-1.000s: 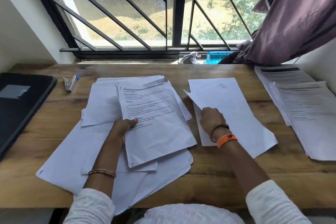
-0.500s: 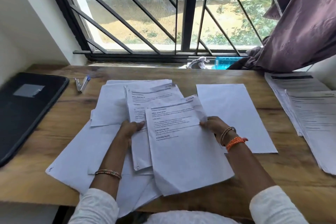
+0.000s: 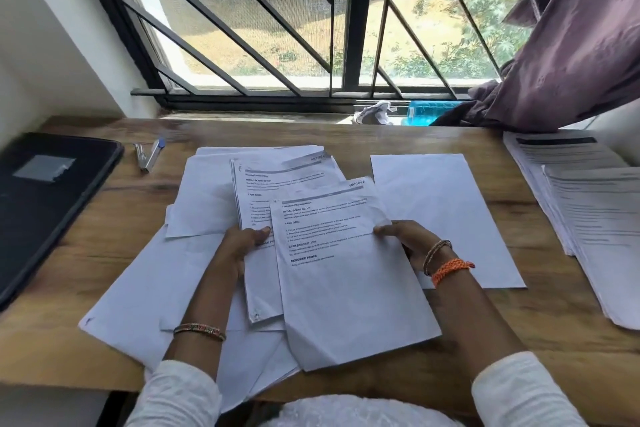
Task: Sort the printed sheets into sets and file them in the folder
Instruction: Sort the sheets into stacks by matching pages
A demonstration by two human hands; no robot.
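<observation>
Black folder (image 3: pixel 45 204) lies closed at the far left of the wooden counter (image 3: pixel 485 350), a grey label on its cover. Just right of it, near the window sill, sits a small stapler (image 3: pixel 149 157) with a blue tip. Loose white sheets (image 3: pixel 152 284) spread across the middle of the counter, overlapping one another and reaching over the near edge. On top of them, the left hand (image 3: pixel 242 250) grips a stapled printed set (image 3: pixel 263 218) by its lower left, thumb on the page. The right hand (image 3: pixel 405 239) pinches the right edge of a second printed set (image 3: pixel 343 281) headed "SECTION", which partly overlaps the first. Under the right wrist lies a blank sheet (image 3: pixel 443 208), flat on the counter. At the far right, two stacks of printed pages (image 3: pixel 588 218) rest beside the wall, below a purple curtain (image 3: pixel 571 45).
</observation>
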